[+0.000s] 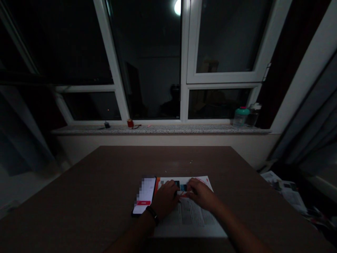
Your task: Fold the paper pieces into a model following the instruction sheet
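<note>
Over a printed paper sheet or booklet (191,228), my left hand (163,198) and my right hand (202,195) are close together. Between them is a small white and orange piece of paper (182,193), apparently folded. Fingers of both hands are closed on its two ends, and the fingertips are partly hidden. My left wrist wears a dark band (152,215). Left of the booklet lies a phone (144,195) with its screen lit, near my left hand.
The brown table (105,196) reaches toward a window sill (163,130). On the sill stand a small red object (130,123), a small dark object (106,124) and a teal-lidded bottle (240,116). Newspapers (289,193) lie right of the table.
</note>
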Demonstrator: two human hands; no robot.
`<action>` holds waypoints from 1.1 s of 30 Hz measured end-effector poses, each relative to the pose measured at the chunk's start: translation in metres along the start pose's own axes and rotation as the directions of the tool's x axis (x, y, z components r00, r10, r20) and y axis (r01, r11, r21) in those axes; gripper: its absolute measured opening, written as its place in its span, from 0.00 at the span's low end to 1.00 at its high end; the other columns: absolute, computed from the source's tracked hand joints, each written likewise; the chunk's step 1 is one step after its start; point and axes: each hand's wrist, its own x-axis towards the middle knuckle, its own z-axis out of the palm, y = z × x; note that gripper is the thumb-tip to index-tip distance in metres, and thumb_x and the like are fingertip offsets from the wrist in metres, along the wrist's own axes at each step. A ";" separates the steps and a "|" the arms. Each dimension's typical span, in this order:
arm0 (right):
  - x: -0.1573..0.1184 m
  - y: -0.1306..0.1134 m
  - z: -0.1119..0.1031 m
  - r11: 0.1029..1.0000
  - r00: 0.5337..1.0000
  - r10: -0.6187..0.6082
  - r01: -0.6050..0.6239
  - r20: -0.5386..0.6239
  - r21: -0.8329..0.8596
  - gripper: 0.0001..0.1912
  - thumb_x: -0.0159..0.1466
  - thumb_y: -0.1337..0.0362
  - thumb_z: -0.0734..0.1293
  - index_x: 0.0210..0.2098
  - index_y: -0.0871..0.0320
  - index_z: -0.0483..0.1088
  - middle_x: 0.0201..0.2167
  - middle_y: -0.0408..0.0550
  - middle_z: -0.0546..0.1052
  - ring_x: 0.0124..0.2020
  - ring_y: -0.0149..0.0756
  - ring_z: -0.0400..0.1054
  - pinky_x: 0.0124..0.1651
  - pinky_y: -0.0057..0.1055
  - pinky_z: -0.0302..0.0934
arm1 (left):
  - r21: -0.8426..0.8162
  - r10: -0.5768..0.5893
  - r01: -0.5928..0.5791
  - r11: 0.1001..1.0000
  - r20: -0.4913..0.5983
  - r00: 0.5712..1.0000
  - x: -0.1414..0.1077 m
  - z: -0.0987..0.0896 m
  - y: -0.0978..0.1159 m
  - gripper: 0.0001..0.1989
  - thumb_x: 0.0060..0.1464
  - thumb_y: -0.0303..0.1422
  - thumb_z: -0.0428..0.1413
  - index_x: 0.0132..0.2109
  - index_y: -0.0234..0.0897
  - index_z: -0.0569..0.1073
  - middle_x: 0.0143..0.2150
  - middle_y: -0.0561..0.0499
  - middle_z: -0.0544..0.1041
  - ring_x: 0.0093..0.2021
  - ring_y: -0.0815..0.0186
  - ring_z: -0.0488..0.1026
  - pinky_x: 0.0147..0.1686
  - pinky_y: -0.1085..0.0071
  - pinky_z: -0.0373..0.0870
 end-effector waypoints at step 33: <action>0.000 -0.007 0.004 0.991 0.990 -0.117 0.110 0.085 0.076 0.05 0.61 0.70 0.65 0.28 0.57 0.68 0.29 0.42 0.71 0.33 0.32 0.66 0.37 0.26 0.55 | -0.274 0.094 -0.086 0.958 0.016 0.995 0.002 0.002 -0.009 0.07 0.54 0.24 0.56 0.40 0.38 0.68 0.40 0.52 0.69 0.41 0.64 0.67 0.39 0.71 0.61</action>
